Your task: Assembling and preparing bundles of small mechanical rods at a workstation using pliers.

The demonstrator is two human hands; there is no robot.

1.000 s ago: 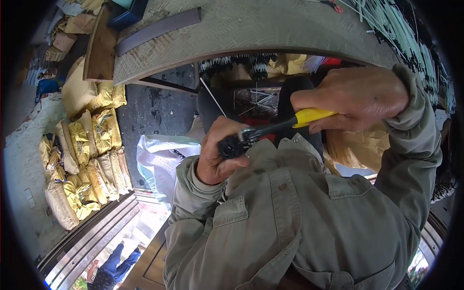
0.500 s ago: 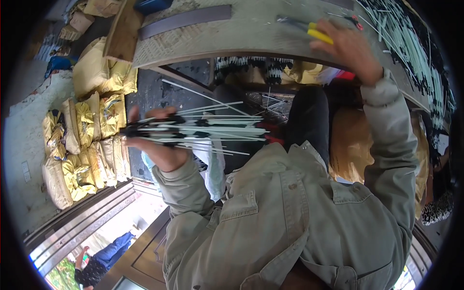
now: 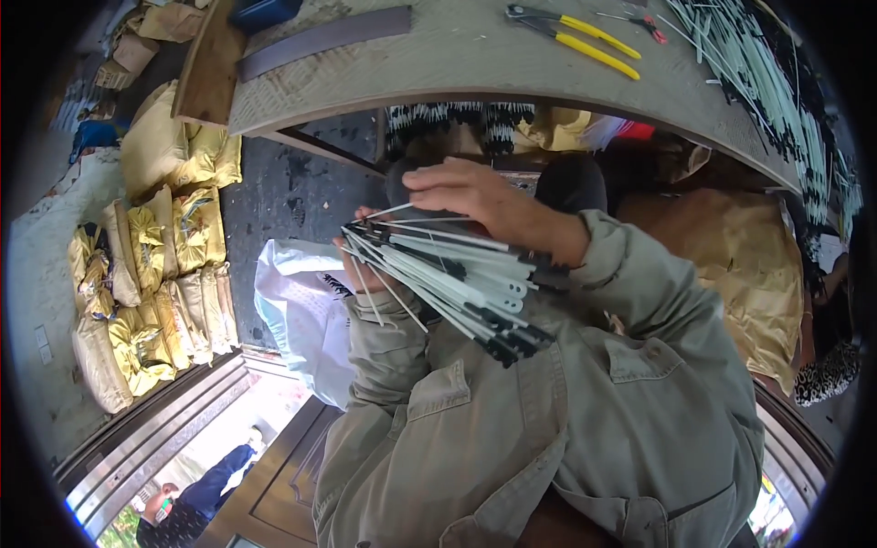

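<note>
A bundle of thin pale-green strips with black ends (image 3: 448,274) fans out in front of my chest. My left hand (image 3: 358,267) is closed round its narrow left end, the fingers partly covered by the strips. A few strips stick out loosely beneath that hand. My right hand (image 3: 489,203) hovers at the upper side of the bundle with its fingers stretched out; whether it touches the strips I cannot tell. Cutting pliers with yellow handles (image 3: 598,56) lie on the worktable (image 3: 438,68), held by neither hand.
A small red-handled tool (image 3: 656,32) lies right of the pliers. Many similar strips (image 3: 767,82) are piled on the table's right end. A white bag (image 3: 297,288) stands by my left forearm. Yellow sacks (image 3: 174,265) fill the left side, and a large tan sack (image 3: 740,274) stands at right.
My right hand has let go of the yellow-handled pliers on the table and come down to the bundle. My left hand has brought the bundle rightward and turned it, black ends now toward the lower right.
</note>
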